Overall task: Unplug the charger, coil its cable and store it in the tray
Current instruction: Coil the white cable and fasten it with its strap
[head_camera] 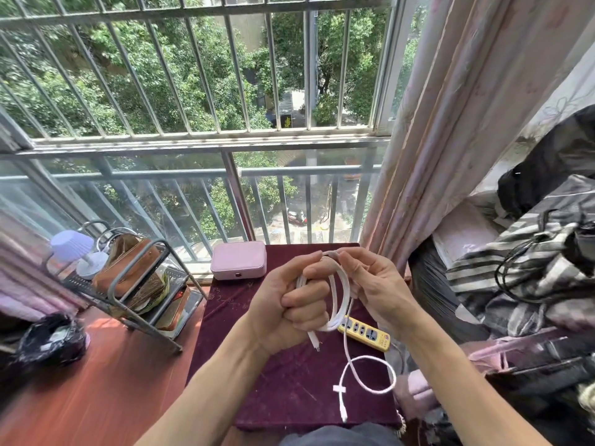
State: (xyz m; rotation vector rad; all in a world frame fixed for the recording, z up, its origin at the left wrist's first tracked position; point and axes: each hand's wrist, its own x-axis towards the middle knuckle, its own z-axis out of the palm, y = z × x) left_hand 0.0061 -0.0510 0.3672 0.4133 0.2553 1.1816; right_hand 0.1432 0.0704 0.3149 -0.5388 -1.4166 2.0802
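A white charger cable (pixel 341 294) is partly wound into loops above the dark red table (pixel 283 381). My left hand (pixel 286 304) is closed in a fist around the loops, and one connector end hangs below it. My right hand (pixel 376 284) pinches the cable at the top of the coil. The loose rest of the cable (pixel 370 375) drops to the table, forms one loop and ends in a plug near the front edge. A yellow power strip (pixel 365 333) lies on the table under my right hand. No charger brick is visible.
A pink closed box (pixel 239 259) sits at the table's far edge by the barred window. A metal rack (pixel 141 284) with bags and a small lamp stands left on the orange floor. A curtain and piled clothes fill the right side.
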